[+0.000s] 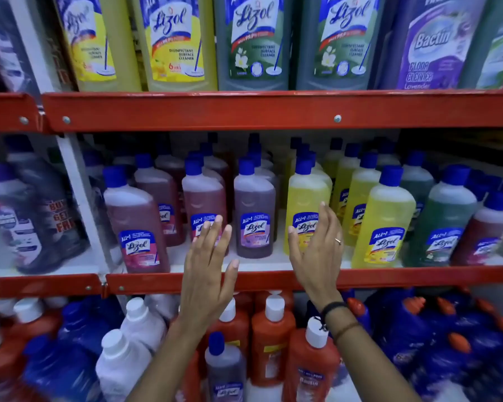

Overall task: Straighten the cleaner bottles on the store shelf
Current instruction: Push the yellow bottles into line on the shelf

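Rows of blue-capped cleaner bottles stand on the middle shelf [262,265]. A purple bottle [254,207] stands upright at the front, between my two hands. My left hand [208,265] is open in front of a pink bottle [203,198], fingers spread, holding nothing. My right hand [317,250] is open in front of a yellow bottle [304,198], palm facing left, a ring on one finger. A pink bottle at the left [135,221] leans to the left. Further right stand another yellow bottle [385,219] and a green one [445,216].
The red shelf rail [389,278] runs just under my hands. Large yellow, green and purple bottles [256,42] fill the top shelf. Orange, white and blue bottles [270,338] crowd the bottom shelf. A white upright [79,198] divides off dark bottles at the left.
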Tool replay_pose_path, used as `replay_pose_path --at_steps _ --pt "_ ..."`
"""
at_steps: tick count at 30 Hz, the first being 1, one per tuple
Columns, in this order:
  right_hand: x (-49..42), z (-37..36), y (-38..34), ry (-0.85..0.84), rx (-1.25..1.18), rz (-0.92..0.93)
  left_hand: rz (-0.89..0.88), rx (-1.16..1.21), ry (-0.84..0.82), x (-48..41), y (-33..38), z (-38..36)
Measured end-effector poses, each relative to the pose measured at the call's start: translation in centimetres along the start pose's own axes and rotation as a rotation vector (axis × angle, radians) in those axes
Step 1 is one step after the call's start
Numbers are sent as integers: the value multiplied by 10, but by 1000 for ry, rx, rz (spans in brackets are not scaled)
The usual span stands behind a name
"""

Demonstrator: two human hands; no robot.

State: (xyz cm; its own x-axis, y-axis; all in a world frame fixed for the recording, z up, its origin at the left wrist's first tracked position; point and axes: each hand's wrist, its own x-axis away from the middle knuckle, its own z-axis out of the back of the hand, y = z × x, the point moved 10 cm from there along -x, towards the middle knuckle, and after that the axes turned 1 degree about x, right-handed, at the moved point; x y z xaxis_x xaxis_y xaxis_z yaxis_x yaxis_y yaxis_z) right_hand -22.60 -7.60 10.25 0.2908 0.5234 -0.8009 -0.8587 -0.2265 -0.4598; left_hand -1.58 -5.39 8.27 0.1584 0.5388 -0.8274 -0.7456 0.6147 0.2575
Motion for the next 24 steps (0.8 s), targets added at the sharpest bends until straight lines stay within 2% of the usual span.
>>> replay_pose_path --at_steps 7,10,19,24 --pt "-5 -54 46 -149 71 -301 275 -218 -149 29 -70 -33" --pt "-11 -66 58 -215 105 -379 304 -304 -207 37 -85 -41" --pt "-16 -72 66 -283 167 -370 287 -362 -260 36 -83 -42" --pt "-11 -57 65 -260 186 -355 293 -353 -277 35 -80 -40"
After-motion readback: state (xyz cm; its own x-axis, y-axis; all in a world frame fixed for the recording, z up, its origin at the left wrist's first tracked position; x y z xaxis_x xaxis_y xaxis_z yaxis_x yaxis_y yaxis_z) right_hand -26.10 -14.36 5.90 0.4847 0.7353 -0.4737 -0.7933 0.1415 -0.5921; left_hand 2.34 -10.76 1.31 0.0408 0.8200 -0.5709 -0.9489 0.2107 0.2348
